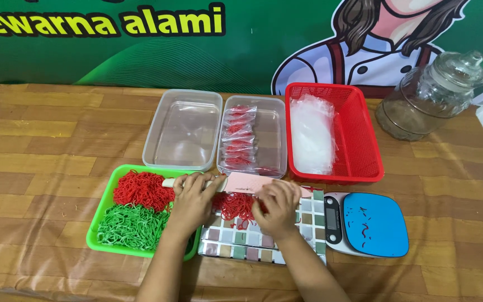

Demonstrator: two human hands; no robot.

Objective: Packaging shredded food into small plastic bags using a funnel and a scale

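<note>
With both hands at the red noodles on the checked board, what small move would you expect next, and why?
Probably a press of the pink knife down through the red noodle pile. The left hand is at the knife's handle end, the right hand rests on the blade and the pile, and the strands lie uncut on the checked board. The scale beside it holds only scraps.

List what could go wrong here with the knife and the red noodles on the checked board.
1. The right hand presses the red noodles right beside the pink knife that the left hand grips; fingertips could get nicked.
2. The checked board overlaps the green tray edge and may rock.
3. Loose strands could scatter onto the blue scale, where bits already lie.
</note>
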